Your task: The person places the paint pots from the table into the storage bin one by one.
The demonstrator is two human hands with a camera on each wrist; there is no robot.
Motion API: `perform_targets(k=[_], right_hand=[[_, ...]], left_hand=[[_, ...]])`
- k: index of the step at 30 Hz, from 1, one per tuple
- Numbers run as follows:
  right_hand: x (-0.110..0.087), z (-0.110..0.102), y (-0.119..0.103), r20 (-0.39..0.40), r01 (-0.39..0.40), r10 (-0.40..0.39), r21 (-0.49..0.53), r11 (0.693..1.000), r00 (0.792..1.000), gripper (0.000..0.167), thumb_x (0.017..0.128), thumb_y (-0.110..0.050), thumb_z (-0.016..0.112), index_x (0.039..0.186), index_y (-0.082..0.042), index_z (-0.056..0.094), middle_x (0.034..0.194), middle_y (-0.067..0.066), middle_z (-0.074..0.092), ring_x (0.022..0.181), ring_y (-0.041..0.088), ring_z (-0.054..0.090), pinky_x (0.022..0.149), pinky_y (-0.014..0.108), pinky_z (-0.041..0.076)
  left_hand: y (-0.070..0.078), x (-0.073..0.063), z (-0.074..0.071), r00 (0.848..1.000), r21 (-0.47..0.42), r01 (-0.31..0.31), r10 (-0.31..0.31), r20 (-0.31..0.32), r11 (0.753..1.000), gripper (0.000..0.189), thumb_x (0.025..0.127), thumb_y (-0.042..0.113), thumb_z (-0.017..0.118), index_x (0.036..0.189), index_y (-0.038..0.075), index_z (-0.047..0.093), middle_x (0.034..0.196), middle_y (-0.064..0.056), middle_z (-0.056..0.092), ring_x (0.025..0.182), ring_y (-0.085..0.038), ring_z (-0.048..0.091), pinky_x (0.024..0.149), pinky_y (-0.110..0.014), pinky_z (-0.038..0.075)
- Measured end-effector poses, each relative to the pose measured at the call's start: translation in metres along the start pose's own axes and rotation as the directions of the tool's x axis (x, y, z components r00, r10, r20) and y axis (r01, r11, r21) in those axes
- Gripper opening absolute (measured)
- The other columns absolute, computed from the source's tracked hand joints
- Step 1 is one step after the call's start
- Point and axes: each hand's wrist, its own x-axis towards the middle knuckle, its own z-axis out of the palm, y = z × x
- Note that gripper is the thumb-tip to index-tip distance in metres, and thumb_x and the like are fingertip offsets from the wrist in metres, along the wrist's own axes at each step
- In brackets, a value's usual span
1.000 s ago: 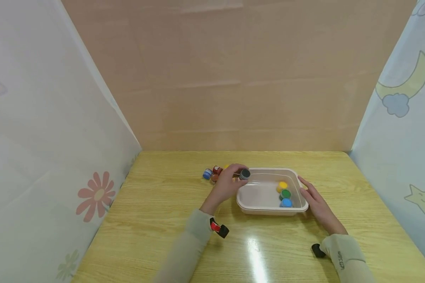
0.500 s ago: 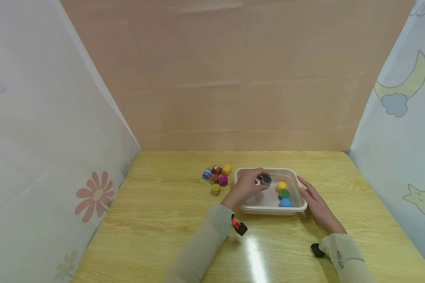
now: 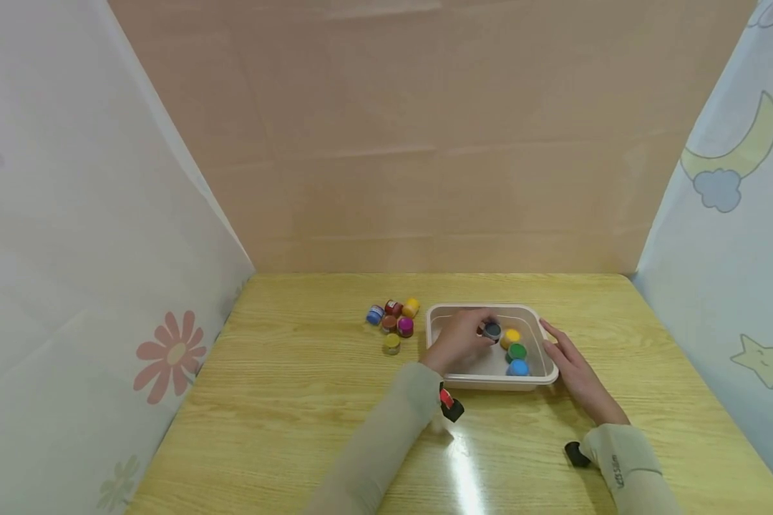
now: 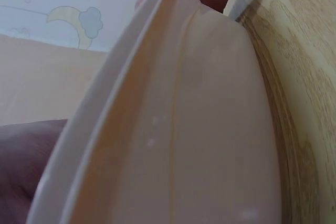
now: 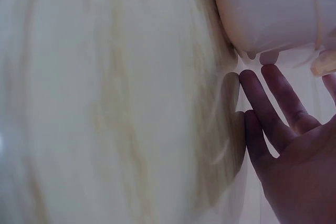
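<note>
My left hand [image 3: 460, 337] reaches inside the pale plastic tray [image 3: 483, 382] and pinches a small jar with a dark lid [image 3: 492, 330] between thumb and fingers. Beside it in the tray are a yellow jar [image 3: 511, 337], a green-lidded jar [image 3: 517, 351] and a blue-lidded jar [image 3: 518, 368]. Whether the dark jar touches the tray floor I cannot tell. Against the tray's right end lies my right hand [image 3: 576, 368]; in the right wrist view its extended fingers [image 5: 270, 106] touch the side wall. The tray wall [image 4: 220, 108] fills the left wrist view and hides the jars there.
Left of the tray, several jars stand or lie grouped on the wooden table [image 3: 283, 400], among them a blue jar [image 3: 375, 315], a magenta-lidded jar [image 3: 405, 327] and a yellow-lidded jar [image 3: 391, 344]. Patterned sheets rise at both sides, a tan sheet [image 3: 361, 179] behind.
My left hand has carried the dark-lidded jar rightward from the tray's left rim into the tray, next to the yellow jar. The right hand has stayed at the tray's right end.
</note>
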Motion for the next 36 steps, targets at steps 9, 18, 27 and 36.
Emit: perform_targets(k=[9, 18, 27, 36], right_hand=[[0.002, 0.001, 0.002, -0.005, -0.004, 0.004, -0.043, 0.999, 1.000, 0.065, 0.113, -0.048, 0.029, 0.168, -0.021, 0.009, 0.155, 0.027, 0.037, 0.126, 0.035, 0.048, 0.104, 0.055, 0.043], [0.000, -0.001, 0.000, -0.005, -0.014, 0.014, -0.045, 0.999, 1.000, 0.066, 0.112, -0.051, 0.029, 0.168, -0.022, 0.010, 0.150, 0.026, 0.042, 0.121, 0.030, 0.049, 0.101, 0.049, 0.043], [-0.001, -0.001, 0.001, -0.003, -0.011, 0.011, -0.050, 0.999, 1.000, 0.066, 0.112, -0.051, 0.030, 0.168, -0.021, 0.011, 0.142, 0.026, 0.047, 0.113, 0.017, 0.050, 0.096, 0.041, 0.043], [-0.003, 0.001, 0.000, 0.010, -0.012, 0.012, 0.005, 1.000, 1.000, 0.068, 0.111, -0.053, 0.030, 0.168, -0.023, 0.009, 0.160, 0.029, 0.030, 0.133, 0.043, 0.039, 0.109, 0.071, 0.032]], left_hand=[[-0.005, 0.007, 0.008, 0.999, 0.065, 0.032, -0.032, 0.005, 0.997, 0.034, 0.088, 0.014, 0.084, 0.117, 0.026, 0.072, 0.113, 0.010, 0.071, 0.096, -0.004, 0.059, 0.087, -0.019, 0.050], [-0.003, 0.007, 0.013, 1.000, 0.110, 0.018, -0.018, 0.001, 0.994, 0.027, 0.089, 0.008, 0.081, 0.114, 0.017, 0.073, 0.117, 0.003, 0.073, 0.101, -0.007, 0.061, 0.096, -0.021, 0.050], [-0.004, 0.007, 0.016, 0.999, 0.107, 0.038, -0.040, 0.019, 0.994, 0.023, 0.092, 0.010, 0.078, 0.113, 0.017, 0.071, 0.113, 0.005, 0.071, 0.096, -0.005, 0.058, 0.094, -0.020, 0.050], [-0.005, 0.007, 0.019, 0.998, 0.218, -0.009, -0.004, 0.061, 0.976, 0.029, 0.094, 0.013, 0.076, 0.121, 0.021, 0.068, 0.119, 0.009, 0.070, 0.109, -0.003, 0.061, 0.102, -0.018, 0.047]])
